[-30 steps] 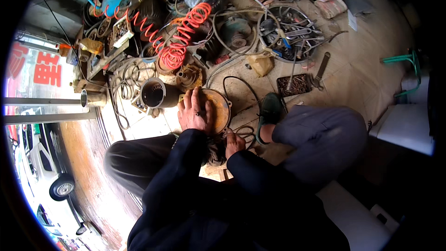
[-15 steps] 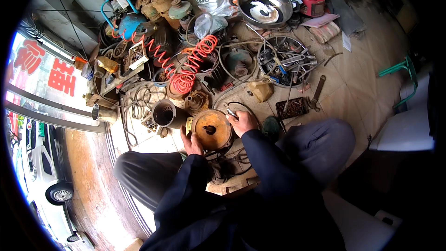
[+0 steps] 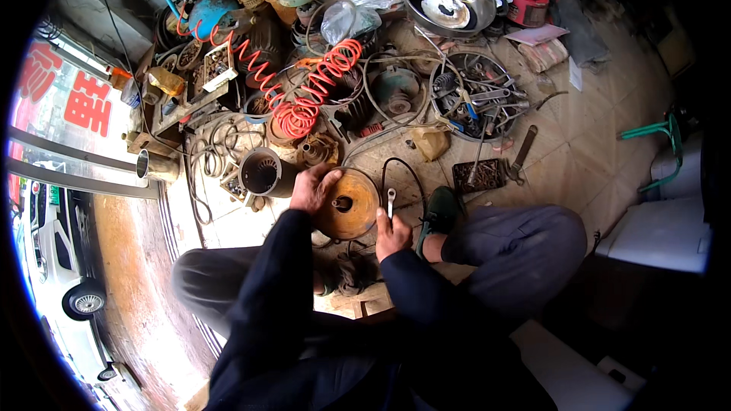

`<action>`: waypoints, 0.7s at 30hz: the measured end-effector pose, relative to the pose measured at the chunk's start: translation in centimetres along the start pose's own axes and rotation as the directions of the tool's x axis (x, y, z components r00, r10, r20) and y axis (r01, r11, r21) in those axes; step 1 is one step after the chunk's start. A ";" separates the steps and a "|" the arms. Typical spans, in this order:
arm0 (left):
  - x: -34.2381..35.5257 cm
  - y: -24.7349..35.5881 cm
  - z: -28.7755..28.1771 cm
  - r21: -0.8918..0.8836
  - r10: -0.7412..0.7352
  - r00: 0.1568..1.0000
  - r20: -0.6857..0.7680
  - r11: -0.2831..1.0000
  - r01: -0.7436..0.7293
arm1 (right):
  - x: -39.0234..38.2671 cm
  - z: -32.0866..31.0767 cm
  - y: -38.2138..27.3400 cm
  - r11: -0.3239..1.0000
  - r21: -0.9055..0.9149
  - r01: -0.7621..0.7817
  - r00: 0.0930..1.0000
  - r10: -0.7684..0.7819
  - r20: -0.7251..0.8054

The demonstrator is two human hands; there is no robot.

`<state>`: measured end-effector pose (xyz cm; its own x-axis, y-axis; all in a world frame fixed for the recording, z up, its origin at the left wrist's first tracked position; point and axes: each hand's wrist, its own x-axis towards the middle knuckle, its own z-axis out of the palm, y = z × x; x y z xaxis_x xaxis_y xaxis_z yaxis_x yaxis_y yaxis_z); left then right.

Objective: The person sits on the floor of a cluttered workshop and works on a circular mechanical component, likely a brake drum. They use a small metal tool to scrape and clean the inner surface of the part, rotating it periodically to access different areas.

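Observation:
A round, rusty orange-brown metal housing (image 3: 359,217) with a short shaft in its middle sits on the floor between my knees. My left hand (image 3: 311,190) is closed over its upper left rim, the thumb lying along the edge. To the right of the housing, my right hand (image 3: 392,236) is closed around a wrench (image 3: 391,199), whose ring end points up and away from me. The wrench's head is apart from the housing's face. A hollow dark metal cylinder (image 3: 263,173) stands just beyond my left hand, beside a rusty flanged part (image 3: 318,151).
A red coiled hose (image 3: 297,116) lies among motor parts at the far left. Beyond my right hand are a basket of tools (image 3: 474,95), a tray of small parts (image 3: 478,175) and a hammer (image 3: 524,154). A steel pan (image 3: 449,0) stands at the back.
My left hand has moved from the housing's near left side up to its upper left rim. My right hand has come nearer to me, with the wrench now upright in it. The view has shifted slightly.

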<state>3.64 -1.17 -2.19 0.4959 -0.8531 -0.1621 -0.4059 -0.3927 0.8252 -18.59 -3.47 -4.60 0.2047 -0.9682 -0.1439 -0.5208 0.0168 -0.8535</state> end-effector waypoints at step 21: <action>-5.3 4.0 4.2 0.600 0.090 0.952 -0.292 0.793 0.109 | 3.9 -5.2 2.1 0.983 -0.183 0.021 0.862 0.075 0.501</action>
<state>-3.85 0.37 -0.28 0.6596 -0.7475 0.0784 -0.7283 -0.6100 0.3123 -23.14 -8.49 -4.34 0.5526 -0.7087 -0.4387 -0.6593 -0.0496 -0.7503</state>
